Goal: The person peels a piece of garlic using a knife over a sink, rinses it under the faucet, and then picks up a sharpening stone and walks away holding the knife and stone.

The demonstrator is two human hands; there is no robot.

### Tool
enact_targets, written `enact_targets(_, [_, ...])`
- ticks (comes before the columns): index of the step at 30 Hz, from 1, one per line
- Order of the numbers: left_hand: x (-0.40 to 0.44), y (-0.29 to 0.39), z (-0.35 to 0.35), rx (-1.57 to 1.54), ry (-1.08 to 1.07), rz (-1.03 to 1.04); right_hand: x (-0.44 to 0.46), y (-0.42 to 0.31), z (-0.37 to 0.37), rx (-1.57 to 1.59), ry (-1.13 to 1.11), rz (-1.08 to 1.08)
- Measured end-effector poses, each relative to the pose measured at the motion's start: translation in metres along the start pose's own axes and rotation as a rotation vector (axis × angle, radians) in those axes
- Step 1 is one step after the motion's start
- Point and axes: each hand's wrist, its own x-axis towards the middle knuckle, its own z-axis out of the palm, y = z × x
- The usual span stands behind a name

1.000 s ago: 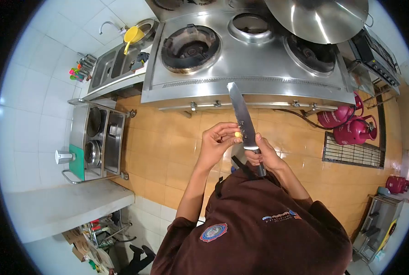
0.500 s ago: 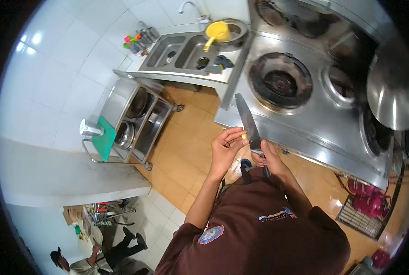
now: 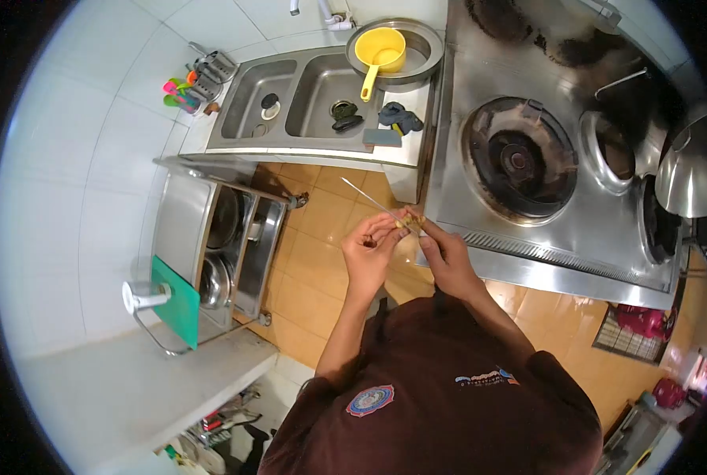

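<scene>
A knife [image 3: 367,195] appears nearly edge-on, its thin blade slanting up and left from the hands over the orange floor. My right hand [image 3: 451,265] is closed on it; the handle is hidden in the grip. Close beside it, my left hand [image 3: 368,252] pinches a small yellow piece [image 3: 402,225] near the blade's base. The fingertips of both hands nearly meet, and more yellowish bits show there, too small to name.
A double sink [image 3: 325,95] lies ahead, with a yellow dipper [image 3: 380,50] in a metal basin [image 3: 424,59]. The steel stove [image 3: 468,214] stands at the right. A metal trolley [image 3: 181,218] and green board [image 3: 175,305] are at the left.
The view has swung left towards the sink and trolley. The knife has turned from showing its broad side to nearly edge-on, its tip now further left. My hands have come closer together.
</scene>
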Motion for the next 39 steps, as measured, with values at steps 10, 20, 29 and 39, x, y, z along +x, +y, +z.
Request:
enact_targets(10, [0.174,0.028,-0.145,0.150,-0.074,-0.060,0.185,-0.020,0.163,0.251,0.254,0.046])
enact_targets(20, [0.286,0.020,-0.173,-0.262,-0.111,-0.352,0.287,-0.025,0.193,0.546,0.222,0.183])
enact_targets(29, [0.386,0.015,-0.183,-0.406,-0.165,-0.327,0.391,-0.025,0.157,0.450,0.113,0.052])
enact_targets(39, [0.420,-0.002,-0.183,-0.388,-0.140,-0.375,0.423,-0.034,0.142,-0.123,0.098,0.037])
